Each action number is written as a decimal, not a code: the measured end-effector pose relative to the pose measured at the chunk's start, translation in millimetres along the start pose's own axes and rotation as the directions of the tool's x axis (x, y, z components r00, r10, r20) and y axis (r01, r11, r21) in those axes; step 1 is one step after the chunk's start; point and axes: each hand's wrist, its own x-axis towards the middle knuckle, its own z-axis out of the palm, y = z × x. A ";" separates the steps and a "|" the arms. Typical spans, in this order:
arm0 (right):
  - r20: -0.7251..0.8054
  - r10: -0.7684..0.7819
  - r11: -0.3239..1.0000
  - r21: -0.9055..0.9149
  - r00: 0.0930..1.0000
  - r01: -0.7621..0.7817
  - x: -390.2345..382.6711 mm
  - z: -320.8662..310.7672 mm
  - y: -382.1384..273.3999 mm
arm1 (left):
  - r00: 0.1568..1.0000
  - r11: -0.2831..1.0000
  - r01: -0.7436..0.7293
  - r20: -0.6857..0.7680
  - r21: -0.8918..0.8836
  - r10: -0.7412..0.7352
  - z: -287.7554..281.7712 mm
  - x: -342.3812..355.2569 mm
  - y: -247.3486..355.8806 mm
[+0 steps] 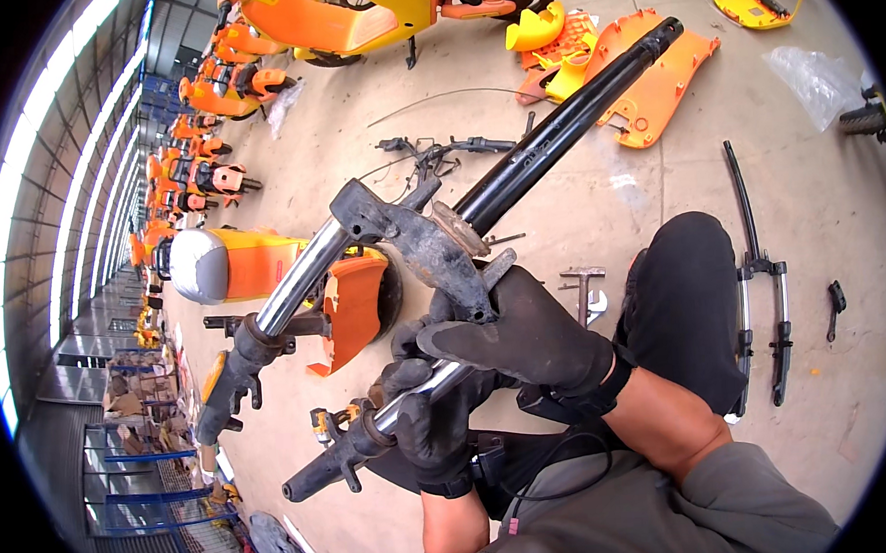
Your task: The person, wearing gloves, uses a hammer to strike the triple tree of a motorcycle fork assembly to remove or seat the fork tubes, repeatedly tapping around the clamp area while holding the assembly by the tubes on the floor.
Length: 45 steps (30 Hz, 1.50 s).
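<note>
I hold a front fork assembly with a black steering tube (pixel 565 120), a dirty cast clamp (pixel 411 243), an upper chrome leg (pixel 302 267) and a lower chrome leg (pixel 439 382), both ending in dark lower castings. My left hand (pixel 426 428), in a dark glove, is closed round the lower chrome leg just above its casting. My right hand (pixel 521 337), also gloved, is closed on the fork at the lower end of the clamp, its thumb lying toward the chrome leg. Its fingertips are partly hidden. The assembly lies diagonally, steering tube toward the upper right.
A second fork (pixel 753 260), a hammer and wrench (pixel 589 289), a handlebar assembly (pixel 456 148) and orange panels (pixel 653 85) lie on the concrete floor (pixel 799 178). A yellow-orange scooter body (pixel 252 261) is behind the fork. Scooters (pixel 197 179) line the left. My bent knee (pixel 680 304) is at right.
</note>
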 end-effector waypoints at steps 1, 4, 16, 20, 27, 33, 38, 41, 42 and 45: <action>0.008 0.012 1.000 -0.014 1.000 -0.012 0.4 -0.5 0.7 | 0.999 0.999 0.041 -0.024 0.035 -0.040 -1.6 -2.0 2.8; 0.004 -0.014 0.998 -0.069 1.000 0.014 0.5 -2.4 3.9 | 0.986 0.986 0.150 -0.091 0.075 -0.143 -8.4 -13.4 5.7; -0.023 -0.117 0.991 -0.066 0.993 0.116 -2.6 -11.6 9.8 | 0.976 0.973 0.204 -0.052 -0.104 -0.210 -2.5 -13.2 -5.1; -0.029 -0.137 0.990 -0.048 0.990 0.136 -2.9 -13.1 7.6 | 0.980 0.979 0.199 -0.021 -0.043 -0.200 3.9 -10.4 -0.6; -0.040 -0.129 0.989 -0.079 0.991 0.126 -3.5 -19.1 10.1 | 0.986 0.987 0.160 0.058 -0.029 -0.159 17.4 -10.1 -0.9; -0.006 -0.054 0.997 0.053 0.999 0.054 -4.3 -21.2 6.6 | 0.991 0.986 0.132 -0.032 0.101 -0.130 22.0 -14.4 4.9; 0.034 0.013 0.979 0.201 0.999 -0.020 -7.3 -21.3 3.8 | 0.998 0.973 0.046 -0.042 0.228 -0.037 17.9 -18.3 6.1; 0.039 0.003 0.977 0.214 0.999 -0.011 -7.7 -22.9 5.5 | 0.999 0.961 0.024 -0.037 0.276 -0.015 18.4 -18.6 6.9; 0.046 0.007 0.975 0.221 0.999 -0.017 -7.5 -22.8 5.3 | 0.999 0.957 0.019 -0.033 0.290 -0.010 18.0 -18.1 7.4; 0.057 0.017 0.976 0.214 0.998 -0.028 -7.4 -22.7 4.5 | 1.000 0.957 -0.003 0.023 0.289 -0.004 14.6 -15.3 8.1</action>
